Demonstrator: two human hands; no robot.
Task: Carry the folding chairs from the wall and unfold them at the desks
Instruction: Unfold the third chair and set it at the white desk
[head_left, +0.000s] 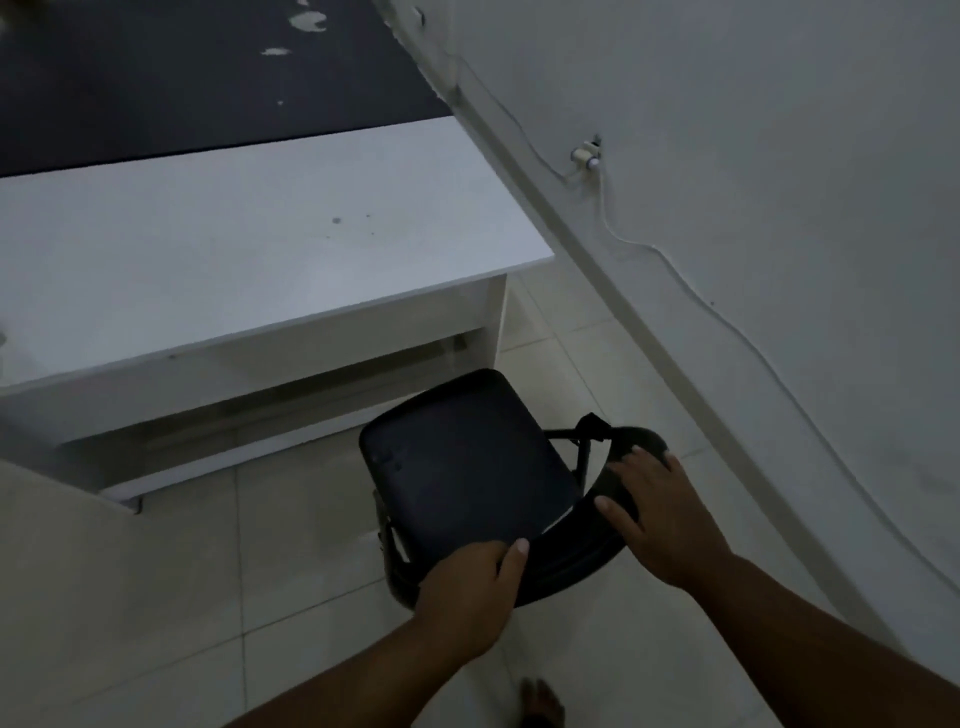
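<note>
Black folding chair (498, 519) stands on the pale tiled floor (311, 571), just in front of the white worktop (234, 270) and near the wall (779, 208). Its seat (457, 457) is folded down, padded and rounded at the corners. The curved backrest (571, 561) is dark and the frame is thin and black. Left hand (467, 592) grips the seat's near edge, thumb on top. Right hand (660, 519) holds the backrest, fingers (636, 470) apparently wrapped over its rim; dim light blurs detail.
</note>
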